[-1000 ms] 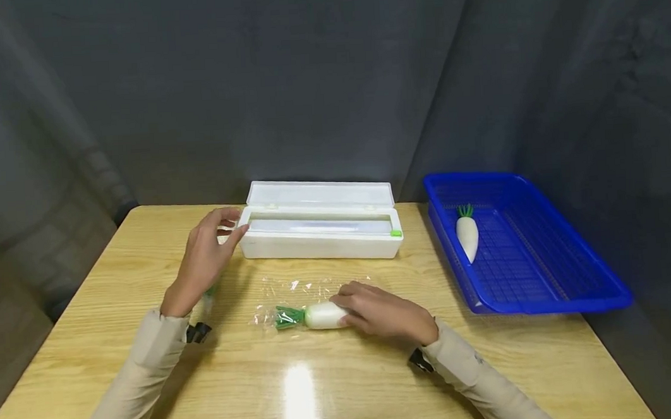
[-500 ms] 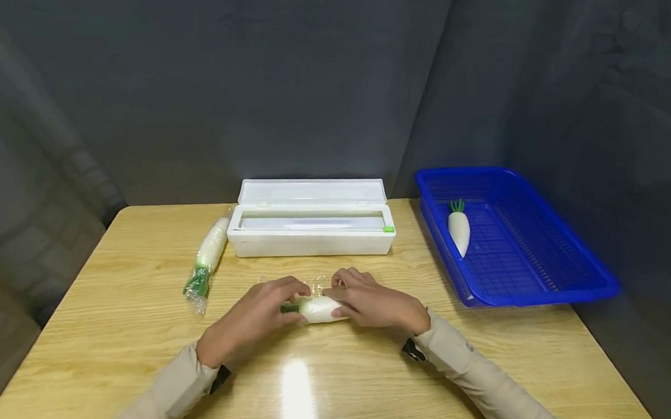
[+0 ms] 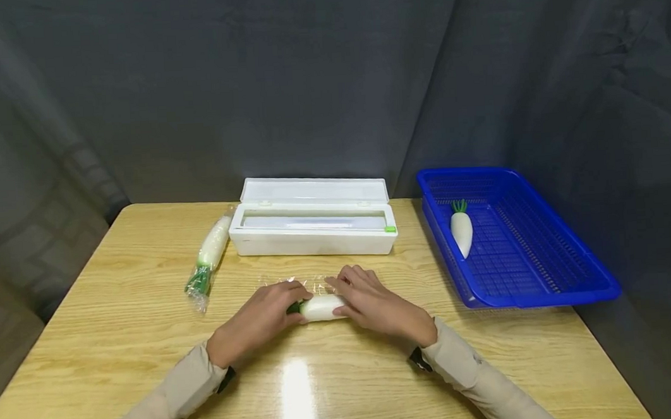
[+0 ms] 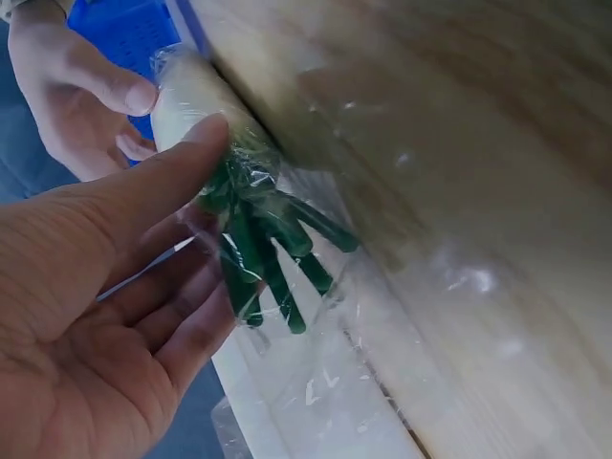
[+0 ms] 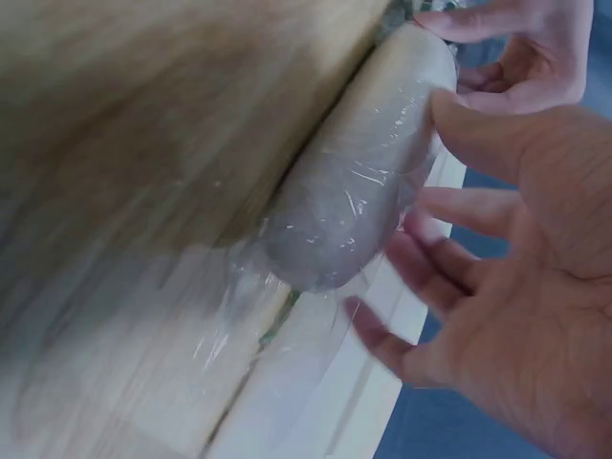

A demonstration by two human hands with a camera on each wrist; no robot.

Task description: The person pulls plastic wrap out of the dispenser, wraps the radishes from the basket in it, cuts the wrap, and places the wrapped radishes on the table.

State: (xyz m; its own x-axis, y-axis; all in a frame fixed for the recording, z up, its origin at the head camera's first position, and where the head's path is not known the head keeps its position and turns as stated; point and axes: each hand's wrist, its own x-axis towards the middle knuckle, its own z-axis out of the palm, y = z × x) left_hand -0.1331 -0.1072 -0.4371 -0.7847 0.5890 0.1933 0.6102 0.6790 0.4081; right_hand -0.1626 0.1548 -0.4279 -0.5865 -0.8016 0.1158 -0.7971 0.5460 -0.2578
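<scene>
A white radish (image 3: 322, 307) with green leaves lies crosswise on the table before me, wrapped in clear plastic film (image 5: 234, 320). At its leaf end my left hand (image 3: 261, 318) grips it, thumb on the near side by the base of the green leaves (image 4: 263, 249). My right hand (image 3: 377, 308) holds the body from the right; in the right wrist view its thumb presses the radish and the fingers curl along the far side. Loose film sticks out past both ends and spreads flat behind the radish in the head view.
Behind the hands stands a white film dispenser box (image 3: 314, 243) with its lid raised. Left of it lies another film-wrapped radish (image 3: 213, 246). A blue basket (image 3: 522, 301) at the right holds an unwrapped radish (image 3: 462, 233). A dark curtain (image 3: 306, 78) hangs behind the table (image 3: 144, 257).
My left hand has come from the dispenser's left end down to the radish's leaf end. The radish has turned over into the film, and my right hand has stayed on it.
</scene>
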